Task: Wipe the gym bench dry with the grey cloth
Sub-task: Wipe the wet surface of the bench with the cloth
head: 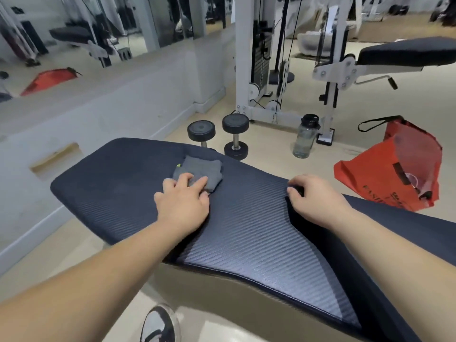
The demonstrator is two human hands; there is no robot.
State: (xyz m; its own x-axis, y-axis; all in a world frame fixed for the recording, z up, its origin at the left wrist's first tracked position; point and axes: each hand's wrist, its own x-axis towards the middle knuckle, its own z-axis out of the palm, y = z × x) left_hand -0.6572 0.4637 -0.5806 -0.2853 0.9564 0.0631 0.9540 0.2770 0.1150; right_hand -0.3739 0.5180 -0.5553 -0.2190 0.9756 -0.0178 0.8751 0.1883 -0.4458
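While near mirror (pixel 74 33), ribbed gym bench (pixel 246 230)

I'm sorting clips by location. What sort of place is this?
Most likely a gym: two dumbbells stand on the floor, a cable weight-stack machine behind them, and a padded bench in front.

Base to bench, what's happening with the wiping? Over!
Left hand presses grey cloth on gym bench. Right hand grips its edge. Nothing blocking.

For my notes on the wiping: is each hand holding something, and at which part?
The left hand only presses the grey cloth at its near edge. The right hand grips the gym bench at a pad edge.
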